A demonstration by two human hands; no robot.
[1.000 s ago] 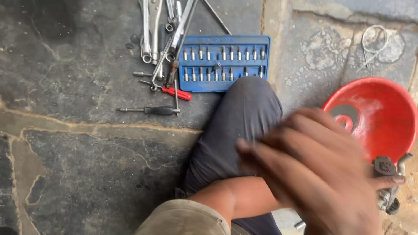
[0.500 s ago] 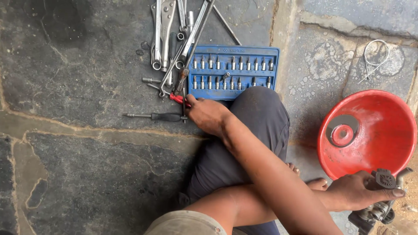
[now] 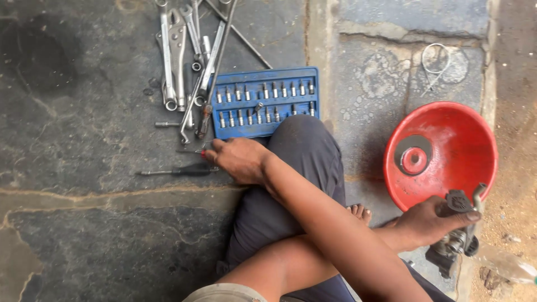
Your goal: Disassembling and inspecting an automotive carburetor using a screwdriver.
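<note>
— Metal part, grey and greasy, sat clamped in the left hand at the lower right, just beside the red bowl. And the other?

— Right hand had crossed over, fingers curled onto a red-handled tool below the blue socket tray.

— Room around?

— Wrenches crowded the top; bare stone floor lay open leftward.

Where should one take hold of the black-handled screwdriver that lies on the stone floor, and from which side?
Grip the screwdriver by its thick black handle, coming from above at its right end. It lies flat with the thin shaft pointing left, and the handle end looks free and sits close to the right hand.
</note>
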